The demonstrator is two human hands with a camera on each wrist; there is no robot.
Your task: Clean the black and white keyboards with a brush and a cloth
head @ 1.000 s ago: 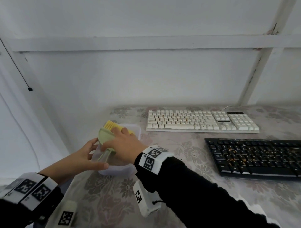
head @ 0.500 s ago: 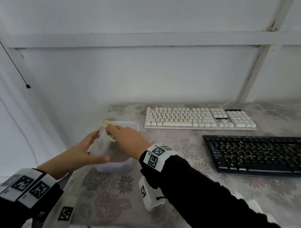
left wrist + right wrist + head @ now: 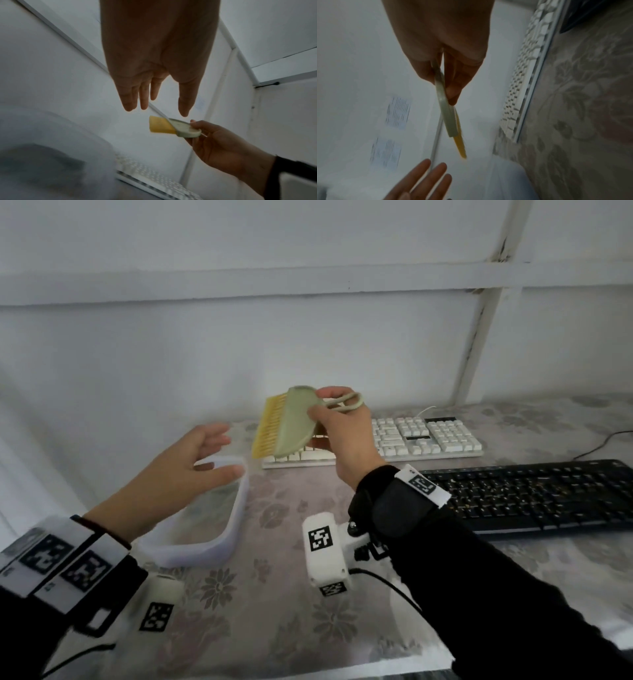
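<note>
My right hand (image 3: pixel 337 433) holds a pale green brush (image 3: pixel 294 422) with yellow bristles in the air, above the left end of the white keyboard (image 3: pixel 428 436). The same brush (image 3: pixel 173 128) shows in the left wrist view, and edge-on as the brush (image 3: pixel 444 108) pinched between thumb and fingers in the right wrist view. My left hand (image 3: pixel 191 463) hovers open over the translucent plastic box (image 3: pixel 219 542), fingers spread. The black keyboard (image 3: pixel 534 494) lies in front of the white one, at the right. No cloth is visible.
The table wears a grey floral cloth (image 3: pixel 274 594). A white wall with rails rises just behind the keyboards. Cables run from the keyboards at the back right. The box stands near the table's left edge.
My right hand has lifted the brush out of the box and carried it up and to the right. My left hand let go of the box and opened above it.
</note>
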